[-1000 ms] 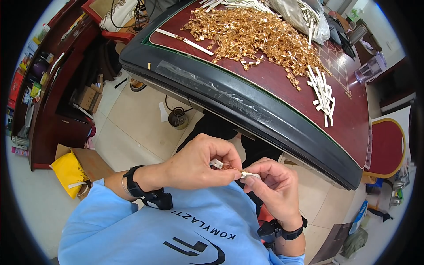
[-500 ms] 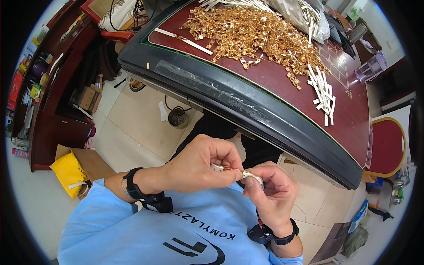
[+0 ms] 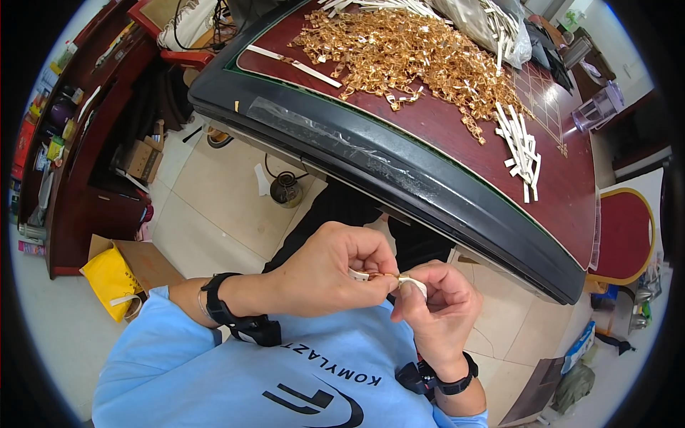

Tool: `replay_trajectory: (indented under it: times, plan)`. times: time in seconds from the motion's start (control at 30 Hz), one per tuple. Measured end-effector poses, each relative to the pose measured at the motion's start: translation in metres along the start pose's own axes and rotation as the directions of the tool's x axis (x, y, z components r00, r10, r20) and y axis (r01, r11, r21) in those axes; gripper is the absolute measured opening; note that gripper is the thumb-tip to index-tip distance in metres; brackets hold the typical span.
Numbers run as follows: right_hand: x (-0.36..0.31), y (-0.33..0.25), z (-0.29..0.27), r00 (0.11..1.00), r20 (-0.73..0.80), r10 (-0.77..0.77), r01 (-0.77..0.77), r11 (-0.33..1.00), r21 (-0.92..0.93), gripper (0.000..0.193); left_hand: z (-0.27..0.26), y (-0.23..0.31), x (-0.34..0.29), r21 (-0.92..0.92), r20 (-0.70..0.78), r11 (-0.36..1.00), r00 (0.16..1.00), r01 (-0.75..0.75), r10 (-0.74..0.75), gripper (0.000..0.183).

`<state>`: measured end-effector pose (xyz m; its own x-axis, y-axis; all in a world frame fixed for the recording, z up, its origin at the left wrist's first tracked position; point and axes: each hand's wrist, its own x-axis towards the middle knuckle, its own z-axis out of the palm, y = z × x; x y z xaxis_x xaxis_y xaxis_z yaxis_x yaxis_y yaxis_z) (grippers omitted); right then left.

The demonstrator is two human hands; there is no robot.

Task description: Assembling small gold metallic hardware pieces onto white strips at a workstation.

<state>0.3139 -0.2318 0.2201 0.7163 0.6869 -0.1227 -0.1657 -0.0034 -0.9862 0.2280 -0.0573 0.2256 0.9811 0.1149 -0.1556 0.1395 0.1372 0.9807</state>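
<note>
In front of my chest, both hands pinch a small gold metal link (image 3: 385, 275) with white strips at its two sides. My left hand (image 3: 317, 274) is closed, thumb and forefinger on the link, and a white piece (image 3: 357, 274) pokes out between its fingers. My right hand (image 3: 446, 310) presses a white strip (image 3: 417, 285) between thumb and forefinger, right beside the link. The fingertips of the two hands nearly touch. Exactly how strip and link are joined is hidden by the fingers.
Beyond my hands a dark-edged red table (image 3: 285, 107) bears a heap of gold links (image 3: 414, 57). Loose white strips (image 3: 519, 150) lie to its right, a plastic bag (image 3: 478, 25) behind. A joined strip (image 3: 293, 65) lies left. A cardboard box (image 3: 153, 267) stands at lower left.
Both hands stay together at nearly the same spot. The right thumb and the white strip under it have shifted slightly, and a bit more of the gold link shows.
</note>
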Motion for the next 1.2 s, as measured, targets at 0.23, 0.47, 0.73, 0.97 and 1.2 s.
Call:
replay_trajectory:
  times: [0.23,0.47,0.73,0.97,1.2]
  plan:
    - [0.005,0.001,0.002,0.998,-0.043,0.049,-0.049,0.999,-0.007,0.008,0.004,-0.003,0.002,-0.009,-0.028,1.0,1.0,0.011,-0.011,0.007]
    - [0.01,-0.003,-0.002,0.997,-0.016,0.071,-0.071,0.997,-0.029,0.008,0.005,-0.005,0.003,0.099,-0.053,0.995,0.998,-0.034,0.039,0.008]
    - [0.015,-0.009,-0.016,0.977,0.137,0.16,-0.161,0.987,-0.004,0.007,0.003,0.0,0.006,0.124,-0.025,0.992,1.0,-0.006,0.01,0.006]
    - [0.015,-0.008,-0.015,0.989,0.135,0.055,-0.048,0.997,-0.054,0.007,0.003,0.004,0.007,0.057,-0.021,0.997,0.999,0.05,-0.049,0.007]
    - [0.015,-0.01,-0.016,0.987,0.141,0.073,-0.083,0.994,0.071,0.01,0.006,0.009,0.008,-0.028,-0.016,0.992,0.992,0.127,-0.127,0.009]
